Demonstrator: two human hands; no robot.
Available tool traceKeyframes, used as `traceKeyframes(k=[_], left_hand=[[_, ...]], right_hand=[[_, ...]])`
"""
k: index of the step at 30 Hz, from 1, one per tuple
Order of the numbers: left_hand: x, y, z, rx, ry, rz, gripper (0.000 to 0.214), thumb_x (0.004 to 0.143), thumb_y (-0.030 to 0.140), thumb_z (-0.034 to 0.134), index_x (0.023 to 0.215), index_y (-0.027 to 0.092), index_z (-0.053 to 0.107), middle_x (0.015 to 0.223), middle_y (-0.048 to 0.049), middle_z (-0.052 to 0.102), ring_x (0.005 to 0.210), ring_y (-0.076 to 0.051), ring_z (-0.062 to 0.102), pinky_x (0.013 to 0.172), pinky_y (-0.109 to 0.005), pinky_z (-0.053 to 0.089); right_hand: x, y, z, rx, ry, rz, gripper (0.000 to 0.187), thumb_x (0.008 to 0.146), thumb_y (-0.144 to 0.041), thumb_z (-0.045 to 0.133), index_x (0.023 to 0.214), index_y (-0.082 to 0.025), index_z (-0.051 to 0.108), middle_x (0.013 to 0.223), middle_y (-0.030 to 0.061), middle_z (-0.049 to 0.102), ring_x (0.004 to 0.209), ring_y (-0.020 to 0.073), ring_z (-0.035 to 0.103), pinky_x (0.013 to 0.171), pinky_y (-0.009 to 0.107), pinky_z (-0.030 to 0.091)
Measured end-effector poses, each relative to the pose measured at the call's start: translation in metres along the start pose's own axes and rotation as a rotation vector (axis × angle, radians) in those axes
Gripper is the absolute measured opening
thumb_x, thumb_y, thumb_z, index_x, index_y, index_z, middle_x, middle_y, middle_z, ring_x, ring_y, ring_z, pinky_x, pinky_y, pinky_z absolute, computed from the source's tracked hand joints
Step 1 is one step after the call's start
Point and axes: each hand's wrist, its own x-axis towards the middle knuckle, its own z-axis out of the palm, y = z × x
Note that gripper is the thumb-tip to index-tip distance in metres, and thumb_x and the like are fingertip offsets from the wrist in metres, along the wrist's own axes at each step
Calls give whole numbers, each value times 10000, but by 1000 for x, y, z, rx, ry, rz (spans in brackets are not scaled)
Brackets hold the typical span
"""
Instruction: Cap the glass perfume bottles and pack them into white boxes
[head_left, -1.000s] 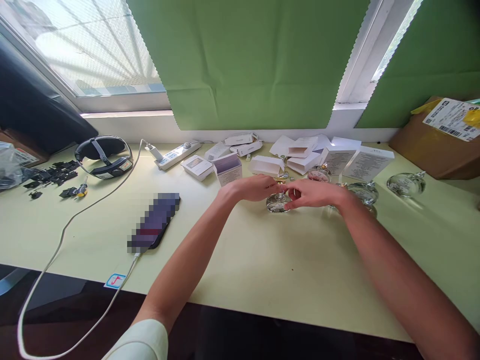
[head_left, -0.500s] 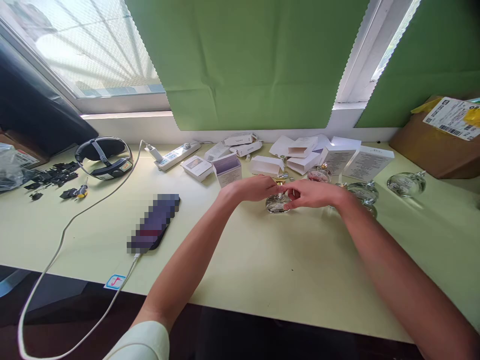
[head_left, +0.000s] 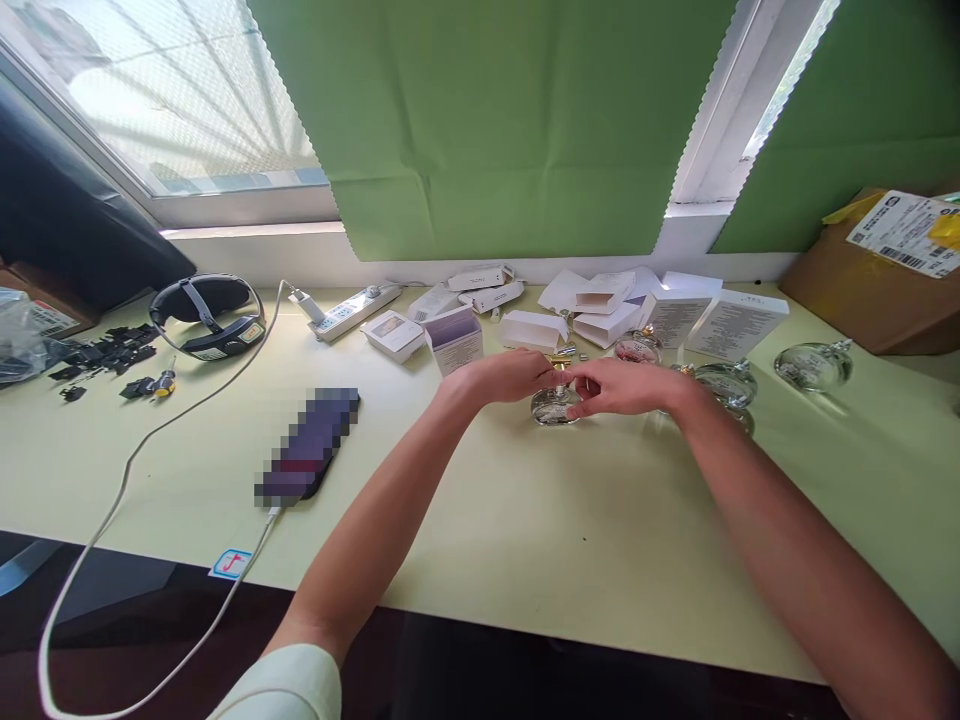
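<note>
A round clear glass perfume bottle [head_left: 553, 408] stands on the pale table between my two hands. My left hand [head_left: 514, 374] reaches in from the left, its fingers closed at the bottle's neck. From the right, my right hand [head_left: 619, 385] is closed on the same bottle, with the thumb against the glass and the index finger at the neck. My fingers partly hide the neck. Small gold pieces [head_left: 564, 352] lie just behind the bottle. More glass bottles [head_left: 726, 380] rest right of my right hand, one with a pinkish label [head_left: 637, 348] behind it.
White cartons [head_left: 600, 305] and an open box [head_left: 454, 338] line the back. A phone [head_left: 319, 445] on a white cable lies left, near a power strip [head_left: 356, 312], headset [head_left: 214, 318] and screwdriver [head_left: 163, 382]. A cardboard box [head_left: 862, 280] sits at far right.
</note>
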Motion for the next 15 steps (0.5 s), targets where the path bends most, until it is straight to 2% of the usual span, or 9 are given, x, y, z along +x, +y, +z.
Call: traceKeyframes(k=[5, 10, 15], left_hand=[[0, 2, -1, -5, -7, 3, 550, 969, 627, 251, 692, 194, 447, 703, -44, 520, 638, -164, 470, 598, -305, 346], [0, 2, 0, 10, -4, -3, 541, 973, 618, 250, 686, 195, 426, 703, -42, 514, 634, -161, 464, 591, -309, 335], [0, 2, -1, 21, -18, -1, 531, 974, 617, 229, 697, 200, 406, 713, -42, 506, 691, -180, 495, 611, -305, 335]], right_hand=[[0, 0, 0, 6, -12, 1, 582, 772, -598, 633, 1223, -231, 597, 914, 44, 611, 785, 210, 558, 629, 313, 377], [1, 0, 0, -8, -9, 3, 497, 785, -577, 631, 1126, -217, 600, 903, 45, 604, 774, 206, 551, 630, 316, 382], [1, 1, 0, 14, -19, -4, 493, 786, -582, 628, 1121, -221, 595, 879, 32, 586, 756, 196, 537, 625, 311, 376]])
